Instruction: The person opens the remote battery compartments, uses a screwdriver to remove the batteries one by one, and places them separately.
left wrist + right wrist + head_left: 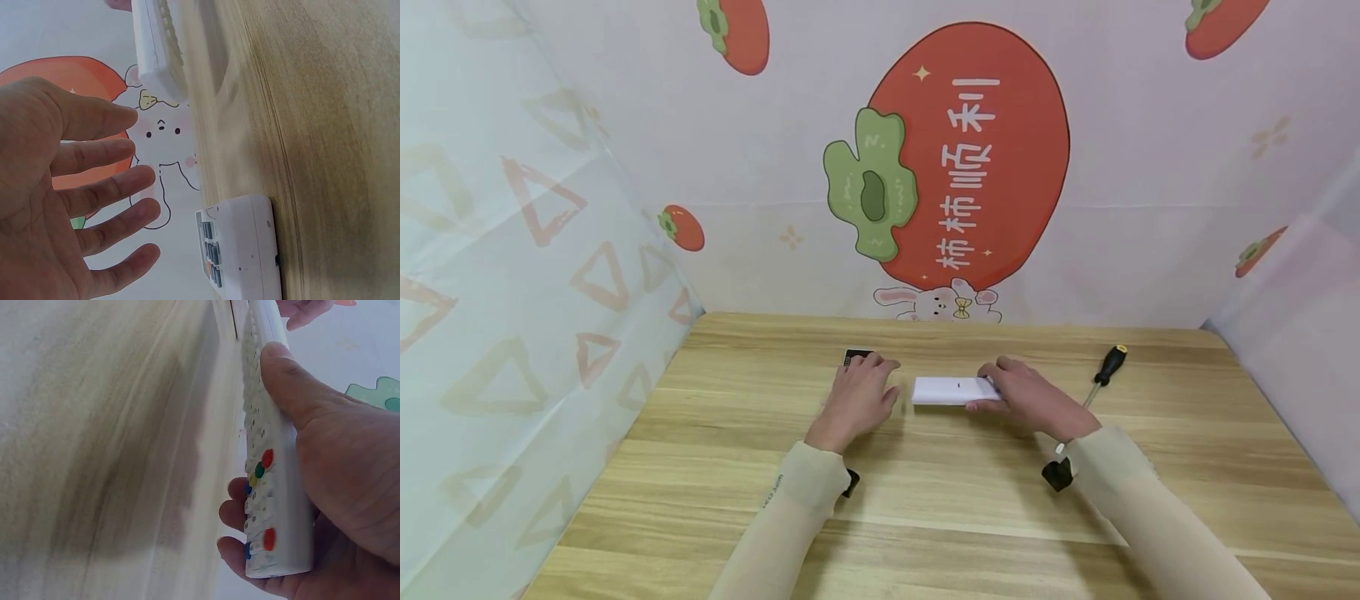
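Observation:
My right hand (1033, 398) grips one end of a long white remote control (946, 391) just over the wooden table. Its plain back faces up; in the right wrist view the remote's button side (259, 469), with red, green, yellow and blue keys, is turned towards the table. To the left, my left hand (859, 398) is held with fingers spread and nothing in it, apart from the remote. Beside that hand lies a white device with dark keys (240, 250), mostly covered by the hand in the head view, where only a dark corner (854, 357) shows.
A screwdriver (1110, 365) with a black and yellow handle lies right of my right hand, its shaft partly behind the forearm. Printed cloth (760, 258) hangs behind the wooden table (955, 517) and along both sides.

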